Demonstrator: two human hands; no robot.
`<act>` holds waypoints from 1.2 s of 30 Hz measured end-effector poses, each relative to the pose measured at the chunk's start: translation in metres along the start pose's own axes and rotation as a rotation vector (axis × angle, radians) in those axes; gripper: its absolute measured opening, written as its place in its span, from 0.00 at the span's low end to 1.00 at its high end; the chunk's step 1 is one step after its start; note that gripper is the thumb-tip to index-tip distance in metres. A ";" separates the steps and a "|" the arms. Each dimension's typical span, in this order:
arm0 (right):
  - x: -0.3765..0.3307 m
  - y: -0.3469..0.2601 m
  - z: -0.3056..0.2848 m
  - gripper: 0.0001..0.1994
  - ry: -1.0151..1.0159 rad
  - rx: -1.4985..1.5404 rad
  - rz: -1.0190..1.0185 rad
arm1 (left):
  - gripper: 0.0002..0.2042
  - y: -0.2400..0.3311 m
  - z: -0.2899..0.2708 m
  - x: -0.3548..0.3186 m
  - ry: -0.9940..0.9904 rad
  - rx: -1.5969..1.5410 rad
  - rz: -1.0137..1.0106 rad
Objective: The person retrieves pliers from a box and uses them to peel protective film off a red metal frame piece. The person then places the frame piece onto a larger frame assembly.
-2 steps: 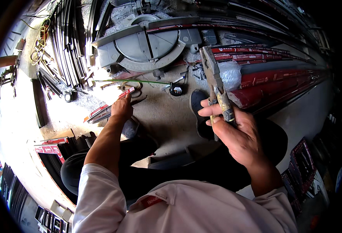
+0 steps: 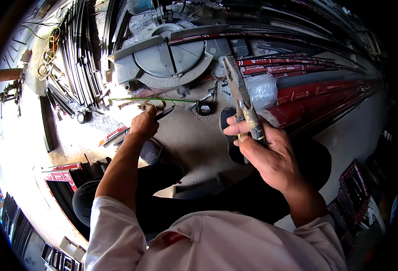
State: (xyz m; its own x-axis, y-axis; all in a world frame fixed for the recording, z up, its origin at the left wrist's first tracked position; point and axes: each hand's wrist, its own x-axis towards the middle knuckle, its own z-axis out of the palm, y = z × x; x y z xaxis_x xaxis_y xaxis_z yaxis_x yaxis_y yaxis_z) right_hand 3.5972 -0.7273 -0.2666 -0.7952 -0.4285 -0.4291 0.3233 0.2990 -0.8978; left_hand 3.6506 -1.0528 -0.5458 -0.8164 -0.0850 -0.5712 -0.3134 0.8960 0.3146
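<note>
Holds pliers (image 2: 242,97) in the right grip (image 2: 275,153), closed round the handles, with the nose pointing forward, away from the body. Curls the left grip (image 2: 144,123) over a dark strip (image 2: 165,112) near the floor (image 2: 187,142); cannot tell whether closed on it or merely resting there. Has a red-labelled strip (image 2: 116,133) just left of that grip. Has a bundle in clear plastic wrap (image 2: 261,88) just beyond the right grip, with contents too glary to name, and long red-wrapped bundles (image 2: 318,101) farther right, partly covered in white print. Has a dark tray (image 2: 63,254) well behind and left of the left grip, with contents too small to tell. Faces a grey saw base (image 2: 151,58) ahead of both grips. Has a black tape measure (image 2: 203,108), bearing a small white label, forward and between the grips. Wears a pale shirt (image 2: 235,241) with a red tag (image 2: 174,237) in white lettering, behind both grips.
</note>
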 end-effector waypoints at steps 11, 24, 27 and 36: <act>-0.002 0.001 0.006 0.12 0.063 -0.305 -0.467 | 0.12 0.088 -0.154 -0.072 0.086 -0.577 0.398; -0.028 0.003 0.017 0.20 -0.634 0.447 -0.165 | 0.13 0.122 -0.163 -0.147 0.278 -1.035 0.473; -0.031 0.004 0.023 0.22 -0.696 0.520 -0.078 | 0.16 0.128 -0.157 -0.145 0.265 -1.058 0.487; -0.027 0.000 0.032 0.22 -0.744 0.619 0.014 | 0.26 0.130 -0.150 -0.135 0.379 -0.885 0.586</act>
State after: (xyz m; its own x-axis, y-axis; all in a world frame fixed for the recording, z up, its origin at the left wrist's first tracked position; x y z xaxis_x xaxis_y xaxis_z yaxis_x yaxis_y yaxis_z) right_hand 3.6351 -0.7427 -0.2581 -0.3297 -0.9221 -0.2025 0.7124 -0.1023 -0.6942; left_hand 3.6473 -0.9897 -0.3143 -0.9980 -0.0144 0.0613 0.0564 0.2295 0.9717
